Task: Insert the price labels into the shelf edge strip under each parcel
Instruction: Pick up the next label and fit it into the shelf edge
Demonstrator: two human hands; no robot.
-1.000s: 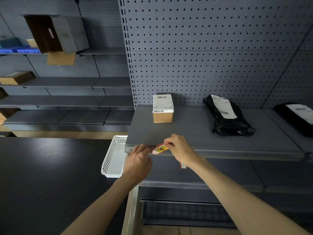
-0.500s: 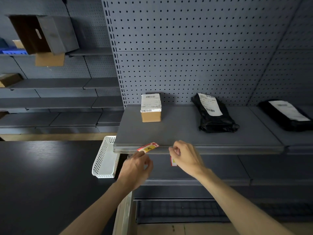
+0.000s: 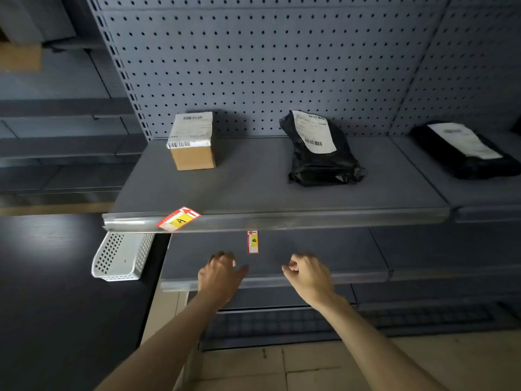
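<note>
A red, white and yellow price label marked A [image 3: 178, 219] sits crooked in the shelf edge strip [image 3: 310, 220], below and slightly left of the small cardboard parcel [image 3: 192, 141]. A second label [image 3: 252, 241] lies upright on the lower shelf, just under the strip. A black bag parcel [image 3: 318, 150] rests on the shelf's right half, another black parcel [image 3: 465, 150] on the neighbouring shelf. My left hand [image 3: 221, 273] hovers over the lower shelf, fingers spread, holding nothing. My right hand [image 3: 308, 275] hangs beside it, fingers loosely curled and empty.
A white perforated basket [image 3: 121, 256] rests on the dark counter [image 3: 56, 292] at the left, tucked under the shelf corner. Pegboard [image 3: 253, 66] backs the shelf. The lower shelf's front edge [image 3: 352, 277] runs under my hands. More grey shelves stand at far left.
Both hands have dropped away from the strip to the lower shelf level. Label A stays tilted in the strip. The view has moved closer and shifted right.
</note>
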